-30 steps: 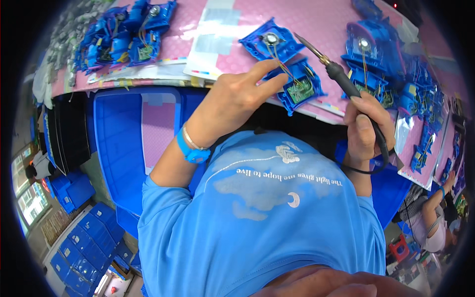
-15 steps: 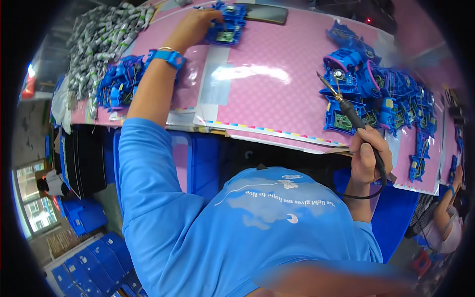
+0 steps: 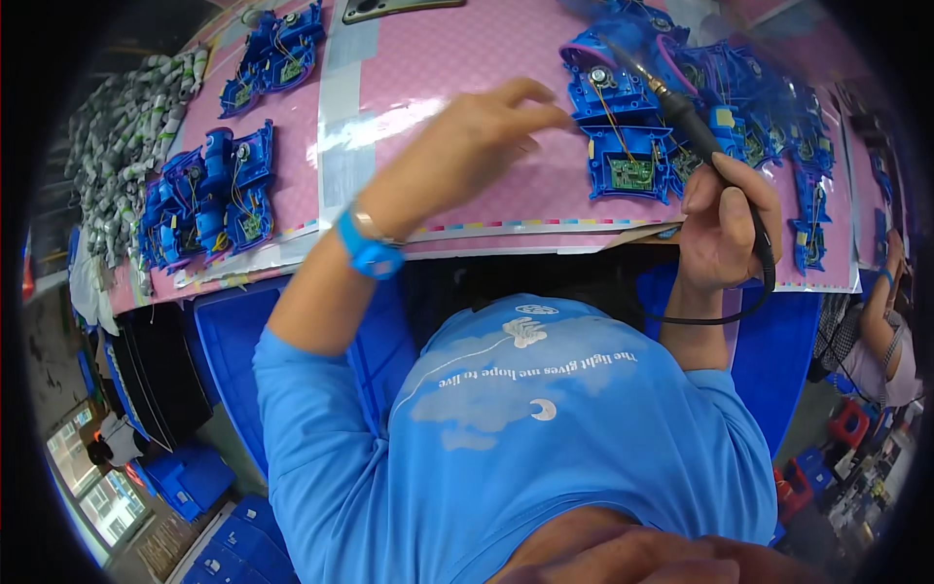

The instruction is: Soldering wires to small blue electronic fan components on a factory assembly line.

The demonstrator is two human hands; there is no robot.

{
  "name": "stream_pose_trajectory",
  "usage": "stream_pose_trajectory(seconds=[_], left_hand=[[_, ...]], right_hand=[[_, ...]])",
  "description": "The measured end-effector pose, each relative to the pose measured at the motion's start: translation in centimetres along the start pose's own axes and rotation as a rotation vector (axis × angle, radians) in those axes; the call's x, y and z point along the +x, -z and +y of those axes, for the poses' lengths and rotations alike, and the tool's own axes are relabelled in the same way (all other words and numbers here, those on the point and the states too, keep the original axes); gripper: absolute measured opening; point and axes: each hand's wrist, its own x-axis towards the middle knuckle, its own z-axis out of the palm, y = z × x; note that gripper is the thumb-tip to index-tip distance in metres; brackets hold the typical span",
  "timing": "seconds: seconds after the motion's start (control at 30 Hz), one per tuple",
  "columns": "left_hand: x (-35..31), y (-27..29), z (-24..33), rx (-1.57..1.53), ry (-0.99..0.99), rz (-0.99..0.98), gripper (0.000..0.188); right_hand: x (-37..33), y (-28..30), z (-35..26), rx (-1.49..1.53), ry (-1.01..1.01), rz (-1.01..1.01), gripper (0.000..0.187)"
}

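Observation:
My left hand point(image 3: 472, 151) hovers over the pink-covered table with nothing in it. Its thumb and forefinger are apart and point right, towards a blue plastic housing point(image 3: 595, 97) with a round metal part and thin wires. Just below that part of the housing lies a half with a green circuit board point(image 3: 628, 173). A soldering iron point(image 3: 693, 125) is gripped in my right hand point(image 3: 732, 229), its tip pointing up and left over the blue housings. The iron's black cable loops down beside my wrist.
More blue housings point(image 3: 754, 127) crowd the right side. Opened housings point(image 3: 272, 58) lie at the far left, others point(image 3: 209, 195) nearer. Grey wrapped parts point(image 3: 126, 136) are heaped at the left edge. A phone point(image 3: 399, 8) lies at the back. Another person's arm point(image 3: 880, 302) shows at right.
My left hand has left the opened housing at the back and come right and nearer, now empty. The soldering iron stays in my right hand. The view has shifted.

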Motion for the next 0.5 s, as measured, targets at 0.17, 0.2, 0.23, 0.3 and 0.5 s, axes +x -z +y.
stream_pose_trajectory(seconds=[0.17, 0.2, 0.23, 0.3, 0.5], left_hand=[[1.2, -4.5, -0.3, 0.057, 0.005, -0.053, 0.029], [1.2, -4.7, -0.5, 0.075, -0.011, -0.057, 0.028], [1.4, -4.8, -0.5, 0.09, -0.031, -0.065, 0.027], [0.4, -4.0, 0.1, 0.081, -0.012, -0.084, 0.027], [-7.0, -0.3, 5.7, 0.293, 0.268, -0.009, 0.024]], right_hand=[[-0.4, 0.1, -0.9, 0.018, 0.018, -0.023, 0.03], [-0.6, 0.3, -1.0, 0.005, 0.01, -0.014, 0.03], [-0.8, 0.5, -0.9, -0.011, 0.003, -0.001, 0.03], [-0.9, 0.5, -0.9, -0.002, 0.007, -0.011, 0.029], [-2.1, -1.1, -0.5, -0.308, 0.009, -0.256, 0.029]])
